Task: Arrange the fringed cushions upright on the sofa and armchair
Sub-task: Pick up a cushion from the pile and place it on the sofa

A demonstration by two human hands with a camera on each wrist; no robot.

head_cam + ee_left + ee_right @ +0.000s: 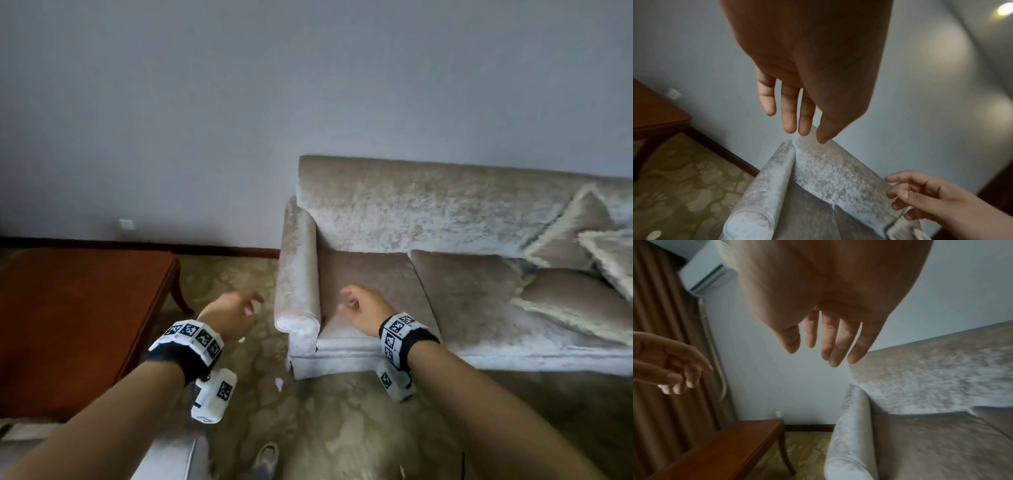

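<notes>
left hand (232,313) – empty, fingers loosely spread | right hand (361,308) – empty, fingers relaxed, over sofa (394,219) seat | fringed cushions (575,274) heaped at far end

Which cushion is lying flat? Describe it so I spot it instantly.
Start at the beige sofa against the wall and follow its seat to the right end. Three fringed cushions cluster there; the flat cushion lies nearest the front edge, while the other two lean against the backrest behind it.
</notes>
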